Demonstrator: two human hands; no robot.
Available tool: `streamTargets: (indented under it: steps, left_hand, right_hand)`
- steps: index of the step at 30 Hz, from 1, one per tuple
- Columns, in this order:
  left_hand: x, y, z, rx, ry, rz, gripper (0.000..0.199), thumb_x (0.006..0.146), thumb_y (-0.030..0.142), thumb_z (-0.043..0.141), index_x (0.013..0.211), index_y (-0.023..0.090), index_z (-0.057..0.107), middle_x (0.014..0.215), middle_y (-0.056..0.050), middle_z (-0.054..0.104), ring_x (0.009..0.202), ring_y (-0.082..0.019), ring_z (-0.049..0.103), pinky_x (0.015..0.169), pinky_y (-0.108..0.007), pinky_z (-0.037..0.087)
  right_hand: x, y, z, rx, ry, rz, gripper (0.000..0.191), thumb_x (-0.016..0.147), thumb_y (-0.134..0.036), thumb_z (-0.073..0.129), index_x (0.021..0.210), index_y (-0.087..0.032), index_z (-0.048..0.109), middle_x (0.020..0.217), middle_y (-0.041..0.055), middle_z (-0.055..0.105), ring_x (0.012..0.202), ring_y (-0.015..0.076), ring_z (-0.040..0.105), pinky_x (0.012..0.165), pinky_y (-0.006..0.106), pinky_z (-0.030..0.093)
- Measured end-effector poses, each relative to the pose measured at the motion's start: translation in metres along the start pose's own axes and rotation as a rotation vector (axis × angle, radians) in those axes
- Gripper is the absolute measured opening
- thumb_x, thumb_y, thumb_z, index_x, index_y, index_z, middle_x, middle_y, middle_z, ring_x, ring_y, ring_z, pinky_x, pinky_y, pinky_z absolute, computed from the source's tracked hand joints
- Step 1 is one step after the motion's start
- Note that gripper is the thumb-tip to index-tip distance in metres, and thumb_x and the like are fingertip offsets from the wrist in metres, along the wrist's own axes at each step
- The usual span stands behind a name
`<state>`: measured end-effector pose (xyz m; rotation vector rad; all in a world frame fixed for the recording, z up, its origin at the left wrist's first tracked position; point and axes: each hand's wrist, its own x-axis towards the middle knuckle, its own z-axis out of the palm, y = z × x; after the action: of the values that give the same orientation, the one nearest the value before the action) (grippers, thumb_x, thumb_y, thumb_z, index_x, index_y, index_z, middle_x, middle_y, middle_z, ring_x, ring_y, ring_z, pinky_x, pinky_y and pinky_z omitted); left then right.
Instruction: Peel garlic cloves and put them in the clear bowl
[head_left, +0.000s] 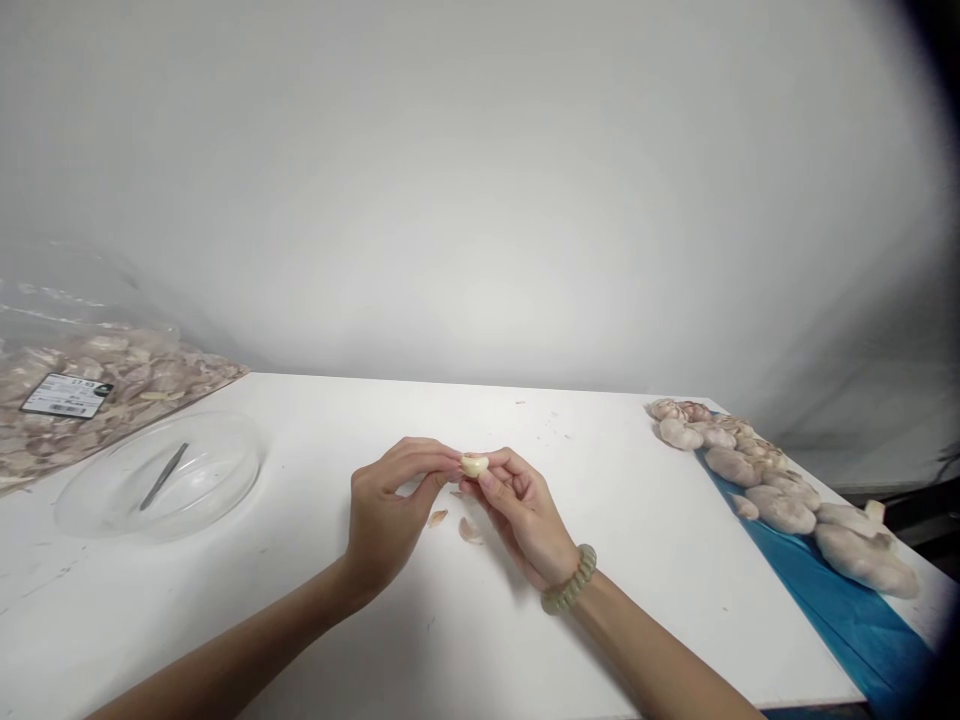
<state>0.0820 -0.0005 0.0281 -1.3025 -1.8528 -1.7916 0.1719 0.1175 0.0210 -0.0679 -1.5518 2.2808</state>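
Fingertips meet over the counter (315,440), left hand (394,510) and right hand (529,515) both pinching one pale garlic clove (474,466) between them, loose skin scraps (471,531) lying nearby! This calls for a light, steady hold from the right, small careful movements from the left, and nails off that smooth surface, which could bruise or slip.

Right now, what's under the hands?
Garlic skins on the white table, visible between left hand and right hand. Whatever lies directly beneath them is covered.
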Motion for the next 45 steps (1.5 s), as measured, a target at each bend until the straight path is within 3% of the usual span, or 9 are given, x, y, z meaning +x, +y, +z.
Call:
streamTargets:
  steps: [4,18,27,45]
  left_hand:
    - [-0.0017,0.0004,0.0011,-0.008,0.024,-0.046,0.015,0.075,0.007,0.061,0.076,0.020,0.068,0.078,0.001,0.068,0.080,-0.014,0.063,0.075,-0.028,0.052]
    - [-0.0036,-0.0023,0.0020,-0.067,0.035,0.031,0.021,0.073,0.002,0.061,0.077,0.021,0.069,0.082,0.000,0.069,0.083,-0.015,0.063,0.078,-0.030,0.053]
    - [-0.0050,0.0013,0.0016,-0.019,0.033,-0.024,0.017,0.075,0.005,0.062,0.078,0.021,0.068,0.081,0.001,0.069,0.084,-0.014,0.063,0.080,-0.028,0.052]
    - [-0.0058,0.0007,0.0024,-0.084,0.042,0.021,0.021,0.073,0.003,0.062,0.078,0.022,0.069,0.081,0.001,0.069,0.082,-0.016,0.063,0.083,-0.035,0.052]
  right_hand:
    - [0.0004,0.0006,0.0004,-0.003,0.014,0.001,0.013,0.077,-0.030,0.064,0.087,-0.021,0.063,0.080,0.0008,0.065,0.079,0.0113,0.060,0.083,0.028,0.047]
    - [-0.0010,0.0008,0.0017,-0.009,0.012,-0.019,0.009,0.080,-0.025,0.062,0.087,-0.020,0.062,0.087,0.0018,0.066,0.081,0.0106,0.060,0.084,0.027,0.047]
    - [-0.0007,0.0009,0.0014,-0.006,0.027,-0.010,0.009,0.079,-0.026,0.063,0.086,-0.020,0.063,0.088,0.0009,0.066,0.081,0.0099,0.060,0.083,0.025,0.047]
    - [-0.0021,-0.0002,0.0030,-0.026,0.041,-0.016,0.011,0.078,-0.027,0.064,0.086,-0.020,0.063,0.088,0.0020,0.066,0.081,0.0121,0.060,0.085,0.030,0.047]
